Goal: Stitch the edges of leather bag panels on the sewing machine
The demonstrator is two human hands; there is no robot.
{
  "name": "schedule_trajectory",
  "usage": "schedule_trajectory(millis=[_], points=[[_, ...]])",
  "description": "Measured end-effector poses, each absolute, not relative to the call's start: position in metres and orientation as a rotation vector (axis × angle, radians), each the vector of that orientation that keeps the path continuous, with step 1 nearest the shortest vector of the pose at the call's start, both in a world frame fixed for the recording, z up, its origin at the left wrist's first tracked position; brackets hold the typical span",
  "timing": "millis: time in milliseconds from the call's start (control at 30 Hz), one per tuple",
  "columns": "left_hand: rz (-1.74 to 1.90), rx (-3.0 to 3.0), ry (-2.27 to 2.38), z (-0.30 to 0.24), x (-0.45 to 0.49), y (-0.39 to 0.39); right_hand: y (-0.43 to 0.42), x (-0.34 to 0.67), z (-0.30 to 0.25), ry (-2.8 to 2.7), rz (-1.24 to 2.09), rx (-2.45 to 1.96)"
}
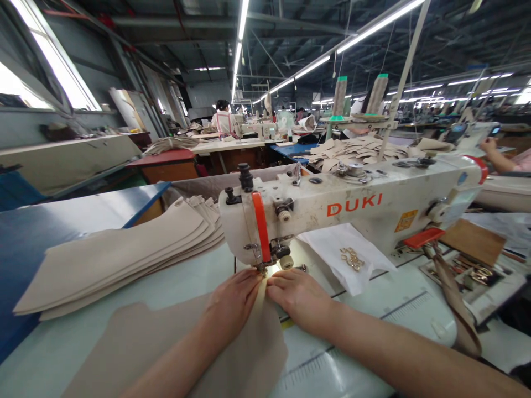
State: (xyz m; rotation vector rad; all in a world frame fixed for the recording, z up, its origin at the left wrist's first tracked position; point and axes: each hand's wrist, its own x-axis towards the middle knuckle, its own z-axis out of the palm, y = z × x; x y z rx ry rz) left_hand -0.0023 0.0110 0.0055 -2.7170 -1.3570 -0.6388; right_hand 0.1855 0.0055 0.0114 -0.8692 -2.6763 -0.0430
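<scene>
Fingers of the left hand lie close together on a beige panel, their tips just beside the presser foot of a white sewing machine. Those of the right hand are bent and bunched near the panel's right edge, across from the left; whether either hand pinches the panel, I cannot tell. It lies on the pale machine table, spreading to the near left beneath the left forearm. Farther left rests a stack of beige pieces. To the right, gold-coloured fittings sit on a white sheet; farther right is a tray of small items.
</scene>
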Motion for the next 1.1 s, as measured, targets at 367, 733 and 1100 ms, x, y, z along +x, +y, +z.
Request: schedule_trajectory(millis=[367, 733, 1100], points=[[-0.62, -2.694, -1.425, 0.006, -0.002, 0.009, 0.004, 0.185, 0.011, -2.676, -0.007, -0.849], [-0.722, -2.625, -1.446, 0.004, -0.009, -0.018, -0.007, 0.185, 0.011, -2.72, -0.01, -0.711], [-0.724, -2.507, -1.545, 0.021, -0.027, -0.099, -0.052, 0.192, 0.008, -2.494, 0.152, -0.667]])
